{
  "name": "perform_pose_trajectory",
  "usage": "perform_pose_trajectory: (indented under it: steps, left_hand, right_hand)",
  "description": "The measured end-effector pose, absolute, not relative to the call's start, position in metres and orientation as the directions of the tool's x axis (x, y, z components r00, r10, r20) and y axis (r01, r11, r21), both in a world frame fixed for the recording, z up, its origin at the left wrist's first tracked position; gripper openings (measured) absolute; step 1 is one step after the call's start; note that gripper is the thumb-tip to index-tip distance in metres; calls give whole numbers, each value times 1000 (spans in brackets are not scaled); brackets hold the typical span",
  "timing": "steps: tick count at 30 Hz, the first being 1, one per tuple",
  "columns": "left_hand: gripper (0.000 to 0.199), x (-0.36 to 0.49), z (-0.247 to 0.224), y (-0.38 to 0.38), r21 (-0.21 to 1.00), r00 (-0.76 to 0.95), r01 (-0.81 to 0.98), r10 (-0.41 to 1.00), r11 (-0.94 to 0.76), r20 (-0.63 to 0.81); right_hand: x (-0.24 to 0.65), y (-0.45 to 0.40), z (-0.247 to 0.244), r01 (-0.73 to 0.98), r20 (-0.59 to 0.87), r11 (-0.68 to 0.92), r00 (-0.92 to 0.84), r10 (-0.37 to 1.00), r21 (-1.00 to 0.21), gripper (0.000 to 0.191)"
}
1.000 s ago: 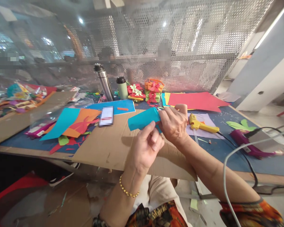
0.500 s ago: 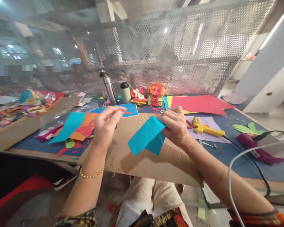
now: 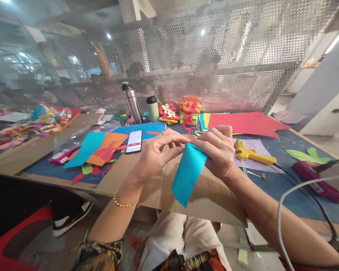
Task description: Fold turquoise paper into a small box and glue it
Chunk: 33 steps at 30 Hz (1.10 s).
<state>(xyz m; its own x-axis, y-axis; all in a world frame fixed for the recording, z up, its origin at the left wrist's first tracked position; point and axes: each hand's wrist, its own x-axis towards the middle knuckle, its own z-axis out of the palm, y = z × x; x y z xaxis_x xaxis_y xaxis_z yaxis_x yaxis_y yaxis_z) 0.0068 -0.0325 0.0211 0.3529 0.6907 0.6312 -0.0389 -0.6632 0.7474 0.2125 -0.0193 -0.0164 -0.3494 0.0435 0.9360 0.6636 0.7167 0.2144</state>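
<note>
Here's the blue paper, hanging tilted above the cardboard, and the left hand is back at its top edge, so both hands now work there! Left fingers bent, nearly together; whether they grip, I can't tell. The right hand curls tight on the paper. Right of the cardboard, the glue gun; beyond it, the flask.

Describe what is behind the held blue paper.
Brown cardboard shows to both sides of the held blue paper and below it. Whatever lies directly behind is covered and cannot be seen.
</note>
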Motion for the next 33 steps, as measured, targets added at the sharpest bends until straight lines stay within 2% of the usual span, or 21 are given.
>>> perform_pose_trajectory:
  steps: [3,6,9,12,16,19,22,25,27,30,33]
  left_hand:
    - [24,1,12,-28,717,356,21,675,-697,646]
    - [45,-10,-6,-22,720,362,26,678,-694,640]
    - [72,-19,-24,-18,781,434,-50,690,-623,579]
    - [81,-19,-34,-21,856,524,-87,707,-509,474]
    - [72,-9,-42,-28,908,618,-78,694,-412,368]
    - [70,5,-55,-35,963,636,-63,733,-260,240]
    - [57,33,-65,-46,984,482,-137,861,-111,165]
    - [41,71,-63,-56,960,310,-275,941,-48,136]
    - [41,94,-57,-58,925,213,-380,972,-7,95]
    - [40,118,-49,-55,864,36,-503,998,-32,58]
    - [39,125,-46,-50,800,-58,-597,998,-61,33]
  right_hand:
    - [210,-15,-17,658,957,748,-266,117,92,19]
    - [209,-10,-16,625,935,738,-37,354,-255,35]
    - [210,-4,-13,458,754,626,175,633,-631,38]
    - [212,2,-11,297,587,518,237,774,-802,37]
    - [216,9,-11,179,491,457,313,813,-871,37]
    - [215,12,-11,126,474,464,387,791,-877,36]
    - [211,12,-13,98,466,476,451,761,-874,37]
    - [205,10,-15,68,448,484,506,737,-872,41]
    - [202,8,-16,63,442,484,523,729,-873,42]
    - [199,4,-17,28,420,481,534,734,-877,42]
    - [196,2,-16,-64,397,506,539,743,-860,42]
